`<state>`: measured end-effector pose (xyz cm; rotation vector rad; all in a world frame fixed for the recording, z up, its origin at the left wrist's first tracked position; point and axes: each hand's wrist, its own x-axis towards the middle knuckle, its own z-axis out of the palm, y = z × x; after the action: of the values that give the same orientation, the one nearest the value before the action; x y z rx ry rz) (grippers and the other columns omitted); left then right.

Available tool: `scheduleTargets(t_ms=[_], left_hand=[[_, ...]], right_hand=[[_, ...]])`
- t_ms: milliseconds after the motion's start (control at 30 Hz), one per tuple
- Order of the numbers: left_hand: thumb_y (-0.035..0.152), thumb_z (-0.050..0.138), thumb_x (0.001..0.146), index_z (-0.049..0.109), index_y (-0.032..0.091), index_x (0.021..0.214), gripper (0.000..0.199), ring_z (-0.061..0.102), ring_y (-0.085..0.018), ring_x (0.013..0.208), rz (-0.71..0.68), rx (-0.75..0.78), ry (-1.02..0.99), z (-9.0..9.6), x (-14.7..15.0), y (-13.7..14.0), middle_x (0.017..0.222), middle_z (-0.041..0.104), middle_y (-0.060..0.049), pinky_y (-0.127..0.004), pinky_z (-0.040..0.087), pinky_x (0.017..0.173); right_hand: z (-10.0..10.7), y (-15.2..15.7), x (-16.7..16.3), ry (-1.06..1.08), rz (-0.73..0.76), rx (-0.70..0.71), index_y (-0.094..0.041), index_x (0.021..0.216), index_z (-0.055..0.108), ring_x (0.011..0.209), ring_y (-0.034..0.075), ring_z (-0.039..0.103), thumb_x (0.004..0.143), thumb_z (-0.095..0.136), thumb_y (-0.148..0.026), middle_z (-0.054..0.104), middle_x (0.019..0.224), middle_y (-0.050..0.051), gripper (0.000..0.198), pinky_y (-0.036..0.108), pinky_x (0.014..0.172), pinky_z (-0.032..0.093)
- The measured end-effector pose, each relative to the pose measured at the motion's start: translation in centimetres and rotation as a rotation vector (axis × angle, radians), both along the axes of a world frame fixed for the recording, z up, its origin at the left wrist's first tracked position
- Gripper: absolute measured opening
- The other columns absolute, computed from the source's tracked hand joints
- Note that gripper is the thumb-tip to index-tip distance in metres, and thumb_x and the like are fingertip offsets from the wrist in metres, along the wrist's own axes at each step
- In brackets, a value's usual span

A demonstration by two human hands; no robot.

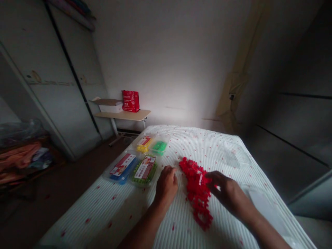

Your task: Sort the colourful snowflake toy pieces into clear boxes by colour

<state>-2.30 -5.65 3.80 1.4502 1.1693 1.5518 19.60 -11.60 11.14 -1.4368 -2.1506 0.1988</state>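
A long, irregular heap of small red plastic interlocking building blocks [198,188] lies on the striped cloth. My right hand [228,190] is at the heap's right side, with thumb and fingers pinched at a red block there. Left of the heap is my left hand [166,183], its fingers curled in and the thumb alongside. Whatever that hand may hold is hidden. It sits a little apart from the blocks.
Clear plastic boxes hold green blocks [145,170], blue blocks [123,167], yellow blocks [144,143] and bright green blocks [159,147] at the left. Transparent trays [236,154] lie on the right. A side table [132,115] bears a red bag [130,101] and a white box [111,108].
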Motion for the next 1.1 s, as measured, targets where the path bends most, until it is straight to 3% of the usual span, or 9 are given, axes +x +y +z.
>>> scheduleTargets(t_ms=[100,233,367,500,733,867,1000,1100], left_hand=[[0.01,0.057,0.064,0.07,0.026,0.077,0.024,0.057,-0.025,0.09,0.059,-0.002,0.107,0.5,-2.7,-2.1,0.083,0.065,-0.007,-0.04,0.039,0.094],[0.02,0.057,0.068,0.071,0.027,0.074,0.017,0.059,-0.023,0.073,0.095,-0.035,0.183,-0.1,-5.3,-5.6,0.073,0.067,-0.005,-0.033,0.046,0.074],[0.025,0.058,0.068,0.071,0.026,0.069,0.013,0.057,-0.019,0.06,0.164,-0.013,0.162,-1.0,-7.2,-8.6,0.064,0.064,-0.003,-0.028,0.046,0.061],[0.027,0.057,0.069,0.069,0.024,0.068,0.013,0.054,-0.017,0.055,0.261,0.04,0.163,-0.7,-8.6,-9.4,0.061,0.062,-0.001,-0.025,0.045,0.055],[0.029,0.056,0.07,0.067,0.023,0.065,0.013,0.054,-0.016,0.054,0.293,0.015,0.099,-0.6,-8.2,-9.5,0.06,0.06,-0.001,-0.024,0.045,0.052],[0.033,0.06,0.069,0.066,0.021,0.066,0.013,0.054,-0.016,0.056,0.266,-0.056,-0.007,-1.2,-7.7,-9.8,0.061,0.061,-0.001,-0.025,0.046,0.054],[0.043,0.064,0.069,0.063,0.02,0.092,0.033,0.059,-0.018,0.065,0.192,-0.32,-0.353,-0.7,-6.9,-8.0,0.072,0.063,-0.003,-0.027,0.048,0.058],[0.057,0.054,0.074,0.056,0.021,0.108,0.05,0.064,-0.023,0.077,-0.135,-0.636,-0.711,0.4,-5.6,-5.6,0.086,0.067,-0.008,-0.037,0.051,0.066]], right_hand=[[0.1,1.1,-5.4,-0.076,0.19,0.013,-0.02,0.105,0.061,0.086,0.019,0.065,0.085,0.045,-0.017,0.066,0.105,0.008,0.026,0.03,0.072,0.054],[-1.3,2.6,-11.2,-0.248,0.351,0.086,-0.019,0.119,0.053,0.098,0.022,0.062,0.083,0.05,-0.017,0.052,0.13,0.013,0.036,0.033,0.078,0.053],[-3.4,3.9,-15.2,-0.407,0.387,0.195,-0.017,0.125,0.046,0.09,0.022,0.063,0.088,0.045,-0.02,0.044,0.136,0.019,0.037,0.036,0.071,0.053],[-4.7,4.4,-17.3,-0.491,0.378,0.264,-0.014,0.118,0.048,0.083,0.022,0.062,0.09,0.04,-0.02,0.05,0.129,0.02,0.029,0.035,0.06,0.052],[-4.0,4.0,-15.9,-0.54,0.446,0.362,-0.016,0.101,0.053,0.08,0.022,0.058,0.092,0.04,-0.022,0.062,0.101,0.01,0.017,0.034,0.059,0.05],[-3.5,3.6,-12.8,-0.352,0.36,0.359,-0.017,0.097,0.056,0.072,0.017,0.06,0.092,0.037,-0.018,0.065,0.098,0.009,0.02,0.029,0.059,0.049],[-3.4,2.7,-9.3,0.104,0.149,0.274,-0.017,0.092,0.057,0.068,0.015,0.062,0.093,0.038,-0.024,0.066,0.081,0.006,0.021,0.025,0.06,0.05],[-3.8,1.6,-7.1,0.29,0.14,0.269,-0.019,0.094,0.057,0.07,0.015,0.064,0.092,0.04,-0.025,0.065,0.079,0.005,0.018,0.023,0.061,0.051]])
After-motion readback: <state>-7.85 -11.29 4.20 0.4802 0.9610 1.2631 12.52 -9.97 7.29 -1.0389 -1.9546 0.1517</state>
